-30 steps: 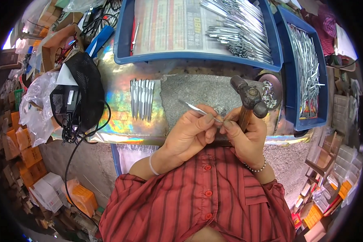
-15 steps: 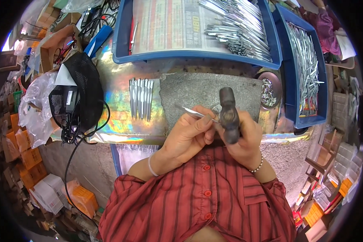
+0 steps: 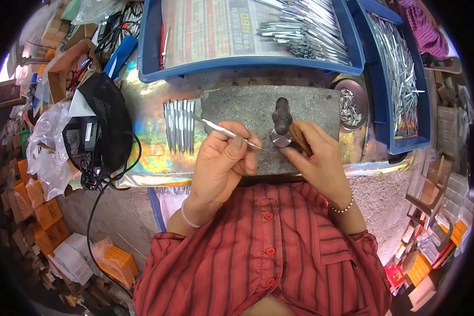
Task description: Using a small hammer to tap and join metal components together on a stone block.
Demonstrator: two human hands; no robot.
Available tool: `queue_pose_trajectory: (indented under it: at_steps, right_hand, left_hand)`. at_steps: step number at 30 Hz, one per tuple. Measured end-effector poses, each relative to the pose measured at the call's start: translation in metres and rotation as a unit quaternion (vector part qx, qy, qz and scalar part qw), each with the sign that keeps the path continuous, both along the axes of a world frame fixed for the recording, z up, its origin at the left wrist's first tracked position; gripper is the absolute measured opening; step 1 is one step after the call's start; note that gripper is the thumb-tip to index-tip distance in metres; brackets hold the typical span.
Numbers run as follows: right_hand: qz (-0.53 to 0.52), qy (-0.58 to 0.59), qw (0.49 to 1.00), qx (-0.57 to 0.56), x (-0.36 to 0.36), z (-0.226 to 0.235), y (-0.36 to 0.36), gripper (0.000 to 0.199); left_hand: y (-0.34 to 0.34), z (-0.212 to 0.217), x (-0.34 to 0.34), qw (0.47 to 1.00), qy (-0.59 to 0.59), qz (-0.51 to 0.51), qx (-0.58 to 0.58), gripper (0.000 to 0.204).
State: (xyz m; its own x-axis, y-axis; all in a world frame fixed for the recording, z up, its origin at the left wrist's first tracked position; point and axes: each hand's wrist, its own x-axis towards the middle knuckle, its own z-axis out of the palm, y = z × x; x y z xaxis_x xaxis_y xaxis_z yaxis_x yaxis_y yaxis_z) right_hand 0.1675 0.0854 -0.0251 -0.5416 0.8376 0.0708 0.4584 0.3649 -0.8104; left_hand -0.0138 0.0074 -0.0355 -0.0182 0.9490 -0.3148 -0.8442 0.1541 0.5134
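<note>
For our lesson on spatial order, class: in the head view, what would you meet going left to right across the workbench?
Black mesh bag → row of slim metal pieces → left hand → hammer head → right hand → round dish → narrower blue tray.

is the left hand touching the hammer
Apart: the head view shows a strip of the grey slab between the fingers of the left hand and the hammer.
</note>
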Motion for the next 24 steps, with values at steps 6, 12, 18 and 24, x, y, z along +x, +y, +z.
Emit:
queue_pose_trajectory:
  at_steps: [6, 12, 18, 24]
  right_hand:
    - [-0.044, 0.052, 0.987, -0.149, 0.022, -0.004, -0.001, 0.035]
    - [-0.108, 0.180, 0.947, -0.242, 0.042, -0.010, -0.010, 0.032]
    - [-0.085, 0.198, 0.945, -0.245, 0.044, -0.016, -0.012, 0.030]
    - [-0.071, 0.177, 0.950, -0.248, 0.046, -0.018, -0.011, 0.032]
  left_hand:
    - [0.005, -0.003, 0.008, 0.984, 0.173, -0.027, 0.027, 0.013]
    - [0.012, 0.002, 0.017, 0.930, 0.362, -0.059, 0.035, 0.007]
    - [0.017, 0.002, 0.024, 0.885, 0.459, -0.074, 0.019, 0.005]
    - [0.016, -0.003, 0.024, 0.862, 0.501, -0.066, 0.048, 0.006]
